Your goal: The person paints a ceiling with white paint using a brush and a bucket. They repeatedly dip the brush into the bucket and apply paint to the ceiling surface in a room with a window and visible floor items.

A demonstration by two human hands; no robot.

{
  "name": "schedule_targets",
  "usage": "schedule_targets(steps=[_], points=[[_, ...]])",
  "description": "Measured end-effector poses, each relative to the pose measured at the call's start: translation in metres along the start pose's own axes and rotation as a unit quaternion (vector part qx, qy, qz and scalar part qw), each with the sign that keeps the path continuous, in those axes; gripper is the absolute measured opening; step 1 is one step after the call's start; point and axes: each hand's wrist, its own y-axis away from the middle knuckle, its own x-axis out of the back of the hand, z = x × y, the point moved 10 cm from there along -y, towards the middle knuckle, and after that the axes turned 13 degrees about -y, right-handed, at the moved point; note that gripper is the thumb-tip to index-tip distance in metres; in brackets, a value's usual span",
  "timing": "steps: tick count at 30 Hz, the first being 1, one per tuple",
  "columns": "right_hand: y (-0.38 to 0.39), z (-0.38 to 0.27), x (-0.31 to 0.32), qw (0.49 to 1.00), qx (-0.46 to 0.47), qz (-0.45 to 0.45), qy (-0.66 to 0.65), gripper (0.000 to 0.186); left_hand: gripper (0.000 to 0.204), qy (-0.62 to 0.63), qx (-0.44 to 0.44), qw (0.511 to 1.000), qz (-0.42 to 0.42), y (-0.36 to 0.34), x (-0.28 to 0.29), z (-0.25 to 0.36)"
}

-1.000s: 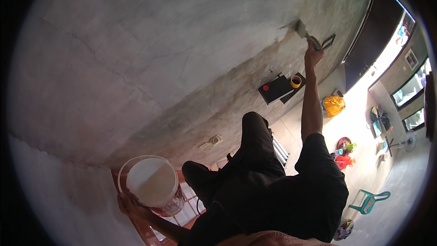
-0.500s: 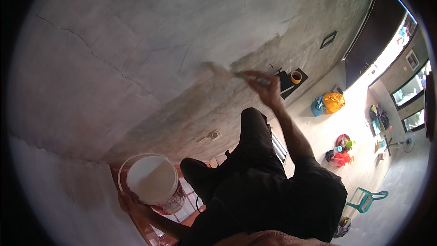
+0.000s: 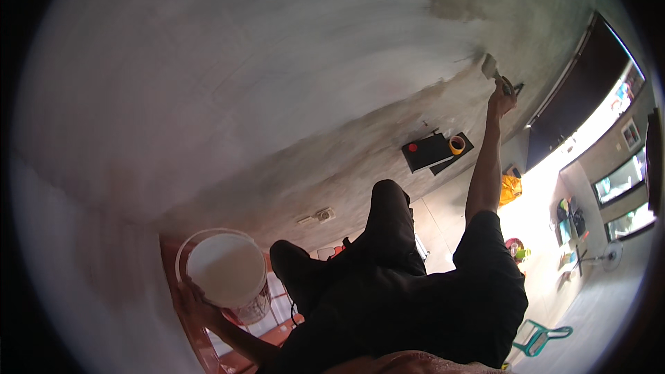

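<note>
My right hand point(image 3: 503, 100) is stretched out to the far right, fingers wrapped round the handle of a flat paintbrush point(image 3: 490, 66). The bristles are at the grey plaster wall point(image 3: 312, 76), close to the edge between its pale coated part and a darker patch; contact is hard to make out. Low on the left, my left hand point(image 3: 196, 305) grips the side of a white bucket point(image 3: 262, 301), whose thin handle loops outside the rim. Pale liquid or coating shows inside the bucket.
A black shelf point(image 3: 433, 156) with a yellow tape roll point(image 3: 456, 144) juts from the wall below my right arm. A wall socket point(image 3: 324, 215) sits lower. Red-brown window frame point(image 3: 173, 270) lies under the bucket. On the floor are a yellow bag point(image 3: 510, 190), a fan point(image 3: 609, 256) and a green stool point(image 3: 540, 338).
My right hand has swung with the brush up and right along the wall, the arm now straighter. The left hand still holds the bucket in nearly the same place.
</note>
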Motion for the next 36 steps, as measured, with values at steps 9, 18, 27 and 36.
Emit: schedule_targets(steps=[9,18,27,36], points=[[0.301,-0.187,-0.094,0.977,0.129,-0.158,-0.054,0.031,0.024,0.065,0.055,0.996,-0.014,0.004,-0.005,-0.029],[0.442,-0.279,-0.165,0.842,-0.009,-0.444,-0.306,0.031,0.032,-0.012,-0.007,1.000,-0.014,0.004,-0.015,0.017],[0.260,-0.122,-0.101,0.927,-0.101,-0.339,-0.122,0.022,0.035,0.009,-0.040,0.999,-0.012,0.005,-0.008,0.013],[0.092,-0.015,0.006,0.994,-0.094,-0.049,-0.034,0.023,0.034,0.030,-0.004,0.999,-0.015,0.007,-0.008,0.011]])
